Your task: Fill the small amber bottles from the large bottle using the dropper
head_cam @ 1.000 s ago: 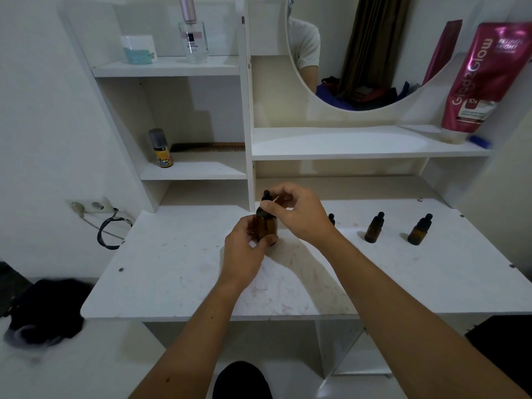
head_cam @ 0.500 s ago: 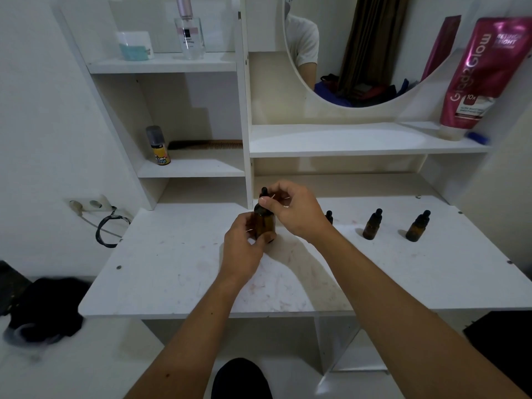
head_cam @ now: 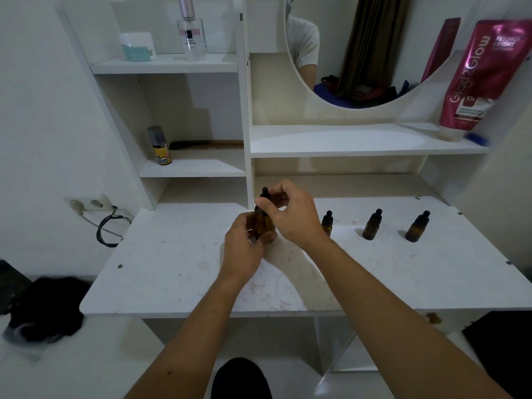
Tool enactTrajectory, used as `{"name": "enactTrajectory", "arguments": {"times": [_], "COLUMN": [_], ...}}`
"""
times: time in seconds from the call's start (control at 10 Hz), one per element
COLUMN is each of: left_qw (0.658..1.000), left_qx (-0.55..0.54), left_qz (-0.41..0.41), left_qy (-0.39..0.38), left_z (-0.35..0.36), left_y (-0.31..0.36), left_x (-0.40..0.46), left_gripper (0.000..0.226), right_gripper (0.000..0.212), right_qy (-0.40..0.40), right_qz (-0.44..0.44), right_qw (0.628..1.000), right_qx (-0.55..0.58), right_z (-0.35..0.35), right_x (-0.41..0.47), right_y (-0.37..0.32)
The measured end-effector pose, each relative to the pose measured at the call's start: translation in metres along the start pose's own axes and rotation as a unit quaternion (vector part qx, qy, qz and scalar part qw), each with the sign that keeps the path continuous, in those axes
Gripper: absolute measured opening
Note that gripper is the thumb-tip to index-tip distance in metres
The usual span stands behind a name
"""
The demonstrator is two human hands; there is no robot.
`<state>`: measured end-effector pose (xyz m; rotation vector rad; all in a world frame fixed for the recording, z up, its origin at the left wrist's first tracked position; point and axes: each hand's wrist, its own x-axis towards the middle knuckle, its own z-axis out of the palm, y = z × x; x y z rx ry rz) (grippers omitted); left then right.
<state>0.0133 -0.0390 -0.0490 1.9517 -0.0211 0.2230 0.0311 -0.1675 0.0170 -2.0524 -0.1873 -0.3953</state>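
At frame centre, the left hand point(head_cam: 244, 249) grips the large amber glass bottle point(head_cam: 263, 226) steady on the white desk point(head_cam: 172, 269) so the right hand's point(head_cam: 290, 214) fingers point(head_cam: 260, 203) can pinch its black dropper cap point(head_cam: 264, 194); three small amber bottles point(head_cam: 371, 226) wait capped at right.

Both hands, left point(head_cam: 244, 243) and right point(head_cam: 290, 214), meet with fingers curled.

Large amber glass bottle point(head_cam: 263, 226) with black dropper cap point(head_cam: 264, 194), upright, held between both hands. Three small amber glass dropper bottles point(head_cam: 327, 221) point(head_cam: 372, 225) point(head_cam: 417, 226), capped and upright, in a row beyond the right hand; the nearest partly hidden.
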Motion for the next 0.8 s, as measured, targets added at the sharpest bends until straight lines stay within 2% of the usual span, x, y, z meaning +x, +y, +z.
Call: {"name": "enactTrajectory", "arguments": {"times": [0.4, 0.6, 0.8], "left_qw": [1.0, 1.0, 0.999], "left_qx": [0.004, 0.0, 0.035], "left_qz": [-0.007, -0.01, 0.003], "left_qy": [-0.002, -0.015, -0.01], "left_z": [0.001, -0.002, -0.01], "left_y": [0.001, 0.001, -0.001], "left_x": [-0.002, -0.006, -0.016], "left_gripper": [0.049, 0.054, 0.059], "right_gripper": [0.023, 0.041, 0.053], "right_qy": [0.015, -0.011, -0.048], "right_qz": [-0.013, -0.018, 0.029], "right_qw": [0.999, 1.0, 0.996], "right_qx": [0.025, 0.013, -0.075], "right_z": [0.001, -0.007, -0.008], "right_x": [-0.005, -0.019, -0.048], "right_y": [0.003, 0.012, 0.025]}}
